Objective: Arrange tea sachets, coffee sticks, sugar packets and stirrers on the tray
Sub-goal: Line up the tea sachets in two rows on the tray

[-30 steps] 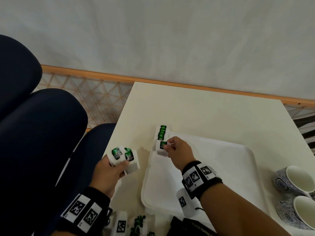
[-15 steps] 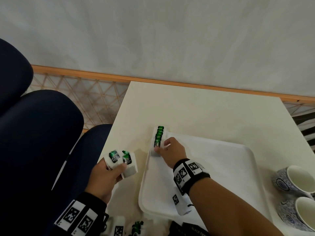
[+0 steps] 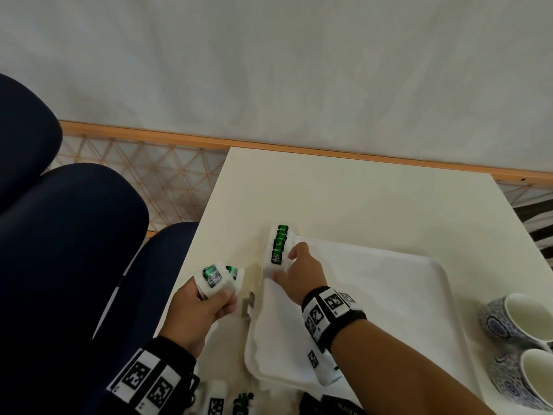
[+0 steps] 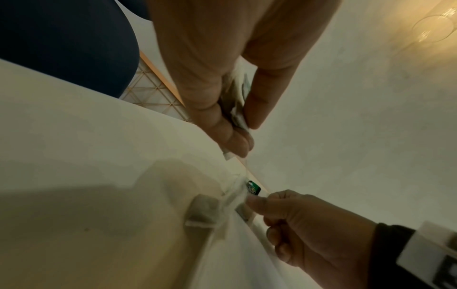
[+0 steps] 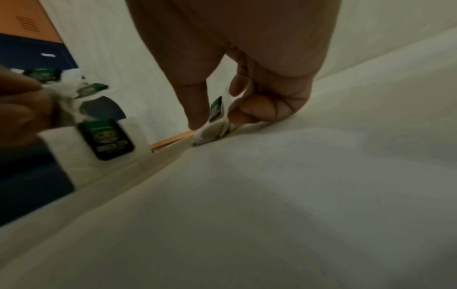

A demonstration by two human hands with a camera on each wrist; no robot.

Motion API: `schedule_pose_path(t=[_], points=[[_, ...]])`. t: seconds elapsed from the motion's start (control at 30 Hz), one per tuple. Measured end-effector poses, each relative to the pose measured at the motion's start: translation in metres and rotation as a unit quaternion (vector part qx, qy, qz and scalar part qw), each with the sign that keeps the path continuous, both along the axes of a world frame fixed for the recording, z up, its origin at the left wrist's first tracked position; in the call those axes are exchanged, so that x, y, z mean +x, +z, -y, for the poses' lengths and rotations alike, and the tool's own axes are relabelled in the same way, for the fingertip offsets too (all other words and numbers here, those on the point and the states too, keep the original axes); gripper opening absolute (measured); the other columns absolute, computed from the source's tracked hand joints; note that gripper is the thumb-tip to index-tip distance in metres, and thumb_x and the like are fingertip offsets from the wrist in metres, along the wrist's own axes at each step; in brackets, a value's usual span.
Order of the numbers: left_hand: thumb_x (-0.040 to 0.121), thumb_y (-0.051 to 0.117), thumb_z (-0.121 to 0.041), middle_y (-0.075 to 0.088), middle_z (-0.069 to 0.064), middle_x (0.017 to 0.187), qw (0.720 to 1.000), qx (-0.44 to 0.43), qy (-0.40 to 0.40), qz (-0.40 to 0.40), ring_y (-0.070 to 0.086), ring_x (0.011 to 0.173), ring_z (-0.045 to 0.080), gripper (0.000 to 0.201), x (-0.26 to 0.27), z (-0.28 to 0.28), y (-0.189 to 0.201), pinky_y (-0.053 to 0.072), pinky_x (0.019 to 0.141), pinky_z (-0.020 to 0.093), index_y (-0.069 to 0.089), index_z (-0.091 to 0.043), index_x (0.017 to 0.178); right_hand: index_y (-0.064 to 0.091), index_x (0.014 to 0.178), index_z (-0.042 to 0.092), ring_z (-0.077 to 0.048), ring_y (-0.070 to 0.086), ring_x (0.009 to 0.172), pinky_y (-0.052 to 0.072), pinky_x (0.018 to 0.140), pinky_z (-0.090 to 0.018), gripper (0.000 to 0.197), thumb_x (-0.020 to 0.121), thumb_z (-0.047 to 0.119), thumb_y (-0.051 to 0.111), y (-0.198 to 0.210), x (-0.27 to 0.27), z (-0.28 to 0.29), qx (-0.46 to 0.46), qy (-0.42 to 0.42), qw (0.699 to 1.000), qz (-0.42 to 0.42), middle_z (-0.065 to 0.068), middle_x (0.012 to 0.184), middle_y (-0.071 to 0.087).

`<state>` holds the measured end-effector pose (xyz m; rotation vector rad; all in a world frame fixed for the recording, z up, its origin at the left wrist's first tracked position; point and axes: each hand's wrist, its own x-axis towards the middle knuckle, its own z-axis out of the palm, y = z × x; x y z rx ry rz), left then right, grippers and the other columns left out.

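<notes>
A white tray (image 3: 389, 310) lies on the cream table. Along its far left rim runs a row of white tea sachets (image 3: 280, 239) with green labels. My right hand (image 3: 284, 265) pinches the nearest sachet (image 3: 276, 260) of that row between thumb and fingers, low on the tray; the right wrist view shows the sachet (image 5: 217, 111) touching the tray floor. My left hand (image 3: 221, 292) hovers left of the tray and grips a small fan of tea sachets (image 3: 214, 277), also seen as the held sachets (image 5: 103, 136) in the right wrist view.
Two blue-patterned cups (image 3: 520, 322) stand right of the tray. More sachets (image 3: 242, 402) and dark packets (image 3: 335, 407) lie at the table's near edge. A greyish packet (image 3: 248, 304) lies beside the tray's left rim. Dark blue chairs (image 3: 74, 250) stand left of the table.
My right hand has carried its sachet down onto the near end of the row and still pinches it. The left hand has kept its sachets, staying left of the tray.
</notes>
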<state>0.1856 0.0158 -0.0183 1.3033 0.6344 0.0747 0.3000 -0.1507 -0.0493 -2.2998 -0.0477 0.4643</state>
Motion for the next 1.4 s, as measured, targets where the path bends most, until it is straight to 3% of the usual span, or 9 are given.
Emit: schedule_pose_path(t=[0.3, 0.47, 0.57, 0.67, 0.87, 1.03, 1.13, 1.3, 1.4], points=[[0.086, 0.060, 0.008, 0.069, 0.017, 0.095, 0.999, 0.033, 0.032, -0.027, 0.064, 0.078, 0.027, 0.023, 0.000, -0.007, -0.011, 0.056, 0.073, 0.040, 0.066, -0.011, 0.097, 0.060, 0.091, 0.022, -0.011, 0.054, 0.079, 0.043, 0.071, -0.019, 0.007, 0.093, 0.028, 0.056, 0.009, -0.022, 0.008, -0.029, 0.135, 0.989, 0.044, 0.008, 0.082, 0.061], [0.086, 0.064, 0.004, 0.070, 0.016, 0.092, 0.998, 0.044, 0.026, -0.031, 0.066, 0.074, 0.024, 0.019, 0.000, -0.004, -0.012, 0.057, 0.074, 0.040, 0.066, -0.008, 0.100, 0.054, 0.123, 0.028, -0.014, 0.052, 0.105, 0.041, 0.089, -0.021, 0.044, 0.085, 0.005, 0.056, 0.014, -0.027, 0.008, -0.046, 0.258, 0.965, 0.000, 0.005, 0.112, 0.050], [0.086, 0.064, 0.004, 0.070, 0.016, 0.091, 0.998, 0.046, 0.025, -0.030, 0.066, 0.075, 0.026, 0.018, -0.001, -0.003, -0.012, 0.057, 0.073, 0.039, 0.066, -0.008, 0.099, 0.044, 0.126, 0.034, -0.020, 0.049, 0.113, 0.048, 0.093, -0.031, 0.062, 0.075, 0.017, 0.074, 0.013, -0.033, 0.003, -0.075, 0.325, 0.943, 0.008, 0.001, 0.128, 0.041], [0.087, 0.062, 0.005, 0.071, 0.015, 0.092, 0.998, 0.049, 0.021, -0.029, 0.066, 0.076, 0.027, 0.020, -0.001, -0.002, -0.012, 0.056, 0.070, 0.038, 0.067, -0.011, 0.098, 0.041, 0.123, 0.030, -0.025, 0.048, 0.109, 0.050, 0.089, -0.040, 0.058, 0.076, 0.033, 0.075, 0.008, -0.042, -0.005, -0.163, 0.354, 0.919, 0.058, -0.004, 0.124, 0.041], [0.087, 0.062, 0.004, 0.071, 0.018, 0.094, 0.998, 0.053, 0.017, -0.026, 0.067, 0.079, 0.029, 0.020, -0.005, -0.005, -0.012, 0.057, 0.072, 0.039, 0.067, -0.010, 0.100, 0.045, 0.119, 0.013, -0.033, 0.055, 0.097, 0.038, 0.074, -0.037, 0.031, 0.088, 0.011, 0.053, 0.009, -0.050, -0.018, -0.219, 0.366, 0.885, 0.184, -0.012, 0.109, 0.055], [0.087, 0.061, 0.007, 0.070, 0.018, 0.093, 0.998, 0.052, 0.022, -0.021, 0.065, 0.078, 0.029, 0.022, -0.007, -0.008, -0.009, 0.056, 0.072, 0.039, 0.066, -0.012, 0.096, 0.063, 0.100, 0.014, -0.026, 0.058, 0.094, 0.050, 0.081, -0.035, 0.019, 0.090, 0.022, 0.050, 0.025, -0.035, -0.005, -0.126, 0.295, 0.934, 0.160, -0.006, 0.101, 0.063], [0.086, 0.061, 0.007, 0.069, 0.019, 0.094, 0.999, 0.041, 0.025, -0.025, 0.065, 0.077, 0.028, 0.022, -0.008, -0.009, -0.010, 0.056, 0.071, 0.038, 0.065, -0.009, 0.100, 0.055, 0.081, 0.019, -0.021, 0.058, 0.080, 0.045, 0.063, -0.025, 0.010, 0.089, 0.025, 0.054, 0.038, -0.018, 0.007, -0.070, 0.239, 0.965, 0.079, 0.000, 0.083, 0.061], [0.086, 0.062, 0.006, 0.069, 0.016, 0.090, 0.999, 0.034, 0.024, -0.026, 0.064, 0.076, 0.027, 0.021, -0.007, -0.005, -0.008, 0.057, 0.069, 0.037, 0.066, -0.008, 0.102, 0.059, 0.101, 0.013, -0.019, 0.052, 0.082, 0.038, 0.065, -0.025, 0.014, 0.094, 0.019, 0.050, 0.046, 0.004, 0.014, -0.094, 0.243, 0.964, 0.058, -0.006, 0.099, 0.064], [0.085, 0.064, 0.005, 0.069, 0.014, 0.086, 0.999, 0.037, 0.024, -0.026, 0.064, 0.073, 0.025, 0.020, -0.006, -0.005, -0.006, 0.057, 0.067, 0.036, 0.067, -0.008, 0.100, 0.057, 0.092, 0.015, -0.019, 0.048, 0.084, 0.035, 0.070, -0.026, 0.012, 0.096, 0.021, 0.047, 0.039, 0.012, 0.008, -0.140, 0.270, 0.951, 0.064, -0.004, 0.093, 0.060]])
